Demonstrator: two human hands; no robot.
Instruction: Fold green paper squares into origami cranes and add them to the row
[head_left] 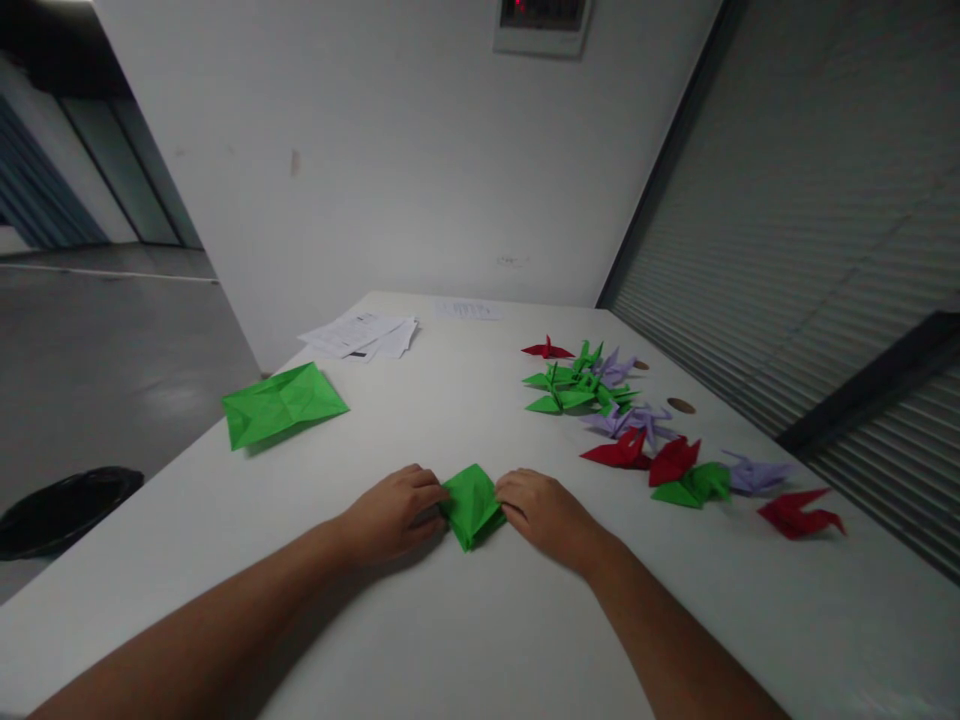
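A green origami paper (472, 503), folded into a diamond, lies on the white table (420, 640) in front of me. My left hand (395, 515) is closed at its left corner, the fingertips on the paper's edge. At the opposite corner my right hand (546, 517) pinches the paper between thumb and fingers. Its lower point faces me, and layers show along the lower right edge. Parts of both side corners are hidden under my fingers.
A creased green sheet (285, 403) lies at the table's left edge, with printed papers (364, 335) behind it. Folded cranes in green (577, 385), red (801, 514) and purple (756, 473) spread along the right side. A black-lined bin (71, 508) stands on the floor at left.
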